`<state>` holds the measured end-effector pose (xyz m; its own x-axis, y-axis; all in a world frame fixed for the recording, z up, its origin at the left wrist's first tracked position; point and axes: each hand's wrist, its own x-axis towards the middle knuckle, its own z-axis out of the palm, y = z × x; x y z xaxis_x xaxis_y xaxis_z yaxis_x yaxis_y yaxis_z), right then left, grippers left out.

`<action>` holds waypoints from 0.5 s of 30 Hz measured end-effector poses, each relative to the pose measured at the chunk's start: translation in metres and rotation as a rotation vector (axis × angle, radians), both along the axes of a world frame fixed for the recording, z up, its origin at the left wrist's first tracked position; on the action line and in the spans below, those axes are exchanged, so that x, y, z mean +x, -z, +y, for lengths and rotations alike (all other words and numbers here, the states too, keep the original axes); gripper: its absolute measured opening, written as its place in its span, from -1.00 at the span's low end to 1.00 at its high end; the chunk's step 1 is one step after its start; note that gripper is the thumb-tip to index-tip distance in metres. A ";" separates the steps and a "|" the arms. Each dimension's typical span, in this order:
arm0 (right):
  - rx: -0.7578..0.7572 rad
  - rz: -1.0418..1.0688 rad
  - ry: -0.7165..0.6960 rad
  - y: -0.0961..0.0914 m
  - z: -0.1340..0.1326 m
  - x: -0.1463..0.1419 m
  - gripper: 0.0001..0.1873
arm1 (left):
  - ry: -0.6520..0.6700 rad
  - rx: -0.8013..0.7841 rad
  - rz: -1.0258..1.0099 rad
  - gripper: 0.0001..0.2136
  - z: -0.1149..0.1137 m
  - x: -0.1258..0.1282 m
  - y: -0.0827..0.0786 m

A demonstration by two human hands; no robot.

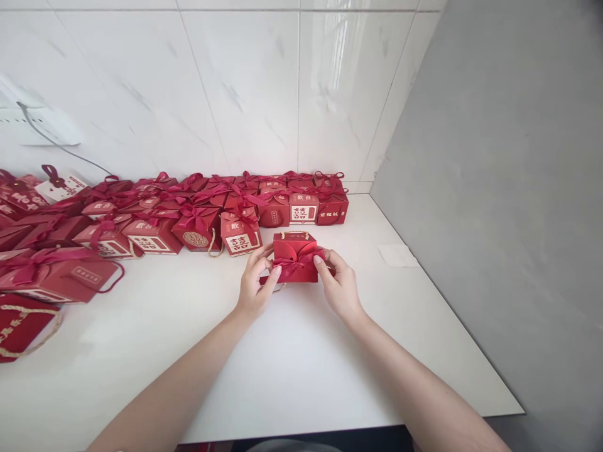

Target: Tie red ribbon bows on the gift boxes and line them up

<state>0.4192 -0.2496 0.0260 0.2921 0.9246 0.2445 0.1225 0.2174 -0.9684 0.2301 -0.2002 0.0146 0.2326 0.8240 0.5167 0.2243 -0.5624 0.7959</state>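
Observation:
A small red gift box (294,251) with a gold rope handle stands on the white table (292,364) in front of me. A red ribbon (296,265) runs across its near side. My left hand (254,285) pinches the ribbon's left end, fingers closed on it. My right hand (339,285) pinches the ribbon's right end at the box's right edge. Both forearms reach in from the bottom of the view.
Several red gift boxes with bows (198,220) stand in rows along the tiled wall, from the far left to the middle. A grey panel (509,220) closes off the right side. A white paper scrap (397,255) lies near the table's right edge.

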 end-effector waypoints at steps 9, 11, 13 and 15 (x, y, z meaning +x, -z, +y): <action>0.096 -0.021 0.046 -0.007 -0.005 0.003 -0.67 | -0.058 -0.195 -0.235 -0.63 0.000 -0.001 -0.009; 0.089 -0.021 0.052 -0.008 -0.004 0.005 -0.67 | -0.080 -0.294 -0.294 -0.65 0.002 -0.002 -0.006; 0.055 0.017 0.044 -0.008 -0.002 0.007 -0.67 | -0.060 -0.349 -0.311 -0.66 0.004 -0.002 -0.001; 0.017 0.065 0.036 -0.007 0.000 0.008 -0.67 | -0.012 -0.335 -0.300 -0.61 0.006 -0.002 0.004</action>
